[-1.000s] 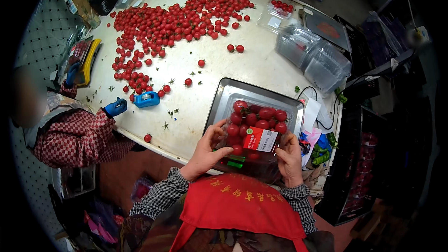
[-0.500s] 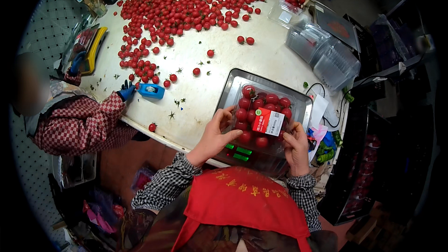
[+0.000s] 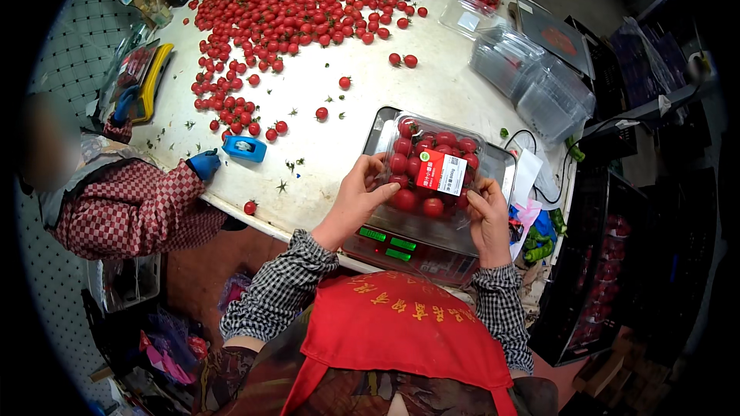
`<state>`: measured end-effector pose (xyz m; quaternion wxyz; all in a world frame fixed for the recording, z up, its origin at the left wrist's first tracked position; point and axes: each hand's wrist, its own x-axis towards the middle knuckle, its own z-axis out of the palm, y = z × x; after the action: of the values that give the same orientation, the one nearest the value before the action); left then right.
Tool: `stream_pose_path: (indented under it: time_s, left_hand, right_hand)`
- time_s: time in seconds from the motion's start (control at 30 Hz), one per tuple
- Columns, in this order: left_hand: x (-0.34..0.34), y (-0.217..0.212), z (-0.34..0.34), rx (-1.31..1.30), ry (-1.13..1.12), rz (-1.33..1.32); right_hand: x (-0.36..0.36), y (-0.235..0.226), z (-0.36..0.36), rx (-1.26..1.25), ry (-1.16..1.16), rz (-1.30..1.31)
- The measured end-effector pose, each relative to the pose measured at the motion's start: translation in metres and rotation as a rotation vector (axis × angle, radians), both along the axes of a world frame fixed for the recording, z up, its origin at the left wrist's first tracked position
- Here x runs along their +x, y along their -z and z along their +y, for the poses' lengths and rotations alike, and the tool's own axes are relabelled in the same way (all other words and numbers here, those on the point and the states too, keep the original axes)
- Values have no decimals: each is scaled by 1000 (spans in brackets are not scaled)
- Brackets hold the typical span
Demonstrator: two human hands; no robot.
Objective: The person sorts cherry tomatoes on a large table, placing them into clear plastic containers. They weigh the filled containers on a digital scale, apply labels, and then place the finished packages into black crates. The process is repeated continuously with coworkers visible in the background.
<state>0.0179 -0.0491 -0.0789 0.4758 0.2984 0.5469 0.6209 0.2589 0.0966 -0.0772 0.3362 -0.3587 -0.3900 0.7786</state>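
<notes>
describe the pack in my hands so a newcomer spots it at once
Find the white table, then the scale with green displays at its near edge. Over the scale's metal tray, the left hand and right hand hold a clear plastic clamshell. Unlike the stacked clear containers farther right, it is filled with red cherry tomatoes and bears a red-and-white label.

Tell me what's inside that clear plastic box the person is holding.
Red tomatoes show inside the clear box, held between the left hand and right hand. The red-and-white label covers part of the contents; whatever lies directly beneath is hidden.
</notes>
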Motion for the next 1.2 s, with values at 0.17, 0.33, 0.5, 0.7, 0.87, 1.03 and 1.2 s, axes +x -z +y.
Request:
stream_pose_path:
  time_s: [0.17,0.33,0.5,0.7,0.87,1.03,1.2]
  left_hand:
    - [-1,-20,5,-92,39,-70]
    - [-2,-36,11,-44,-11,7]
    - [-4,-51,25,-107,-37,-7]
    - [-3,-52,31,-117,-60,8]
    - [-8,-34,28,-35,-45,41]
    - [-9,-5,6,-122,10,137]
    - [-7,-11,-23,-148,28,61]
  right_hand:
    - [1,-1,3,-27,24,-60]
    - [1,-35,-3,-223,-49,-51]
    - [0,-42,3,-230,-47,-5]
    - [2,-44,8,-219,-67,-30]
    - [-1,-40,5,-151,-65,-9]
    - [16,6,5,-21,-64,-169]
    - [17,15,-5,402,32,-461]
